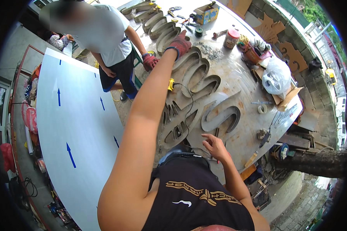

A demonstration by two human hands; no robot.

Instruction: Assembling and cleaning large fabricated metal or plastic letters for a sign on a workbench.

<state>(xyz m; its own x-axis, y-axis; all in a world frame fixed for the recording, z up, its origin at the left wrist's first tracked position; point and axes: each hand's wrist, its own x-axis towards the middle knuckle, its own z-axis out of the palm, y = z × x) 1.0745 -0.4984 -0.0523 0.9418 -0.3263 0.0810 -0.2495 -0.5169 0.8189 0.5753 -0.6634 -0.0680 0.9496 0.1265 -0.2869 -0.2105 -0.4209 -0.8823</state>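
One gloved left hand [180, 43] by metal letters [197, 51]; one bare right hand [216, 149], fingers bent. Can't tell either grip. One jar [231, 40], one box [207, 15].

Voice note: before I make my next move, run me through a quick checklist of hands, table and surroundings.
1. Left hand gloved: ok, a red glove covers it.
2. Right hand gloved: not ok, its fingers are bare.
3. Left grip secure: cannot tell, the glove hides what the fingertips touch.
4. Left forearm clear of the co-worker's gloved hand: not ok, they appear close together.
5. Black cord clear of the metalwork: not ok, it runs across the metal shapes.
6. Curved metal piece near the right hand resting on the table: ok, it lies there.
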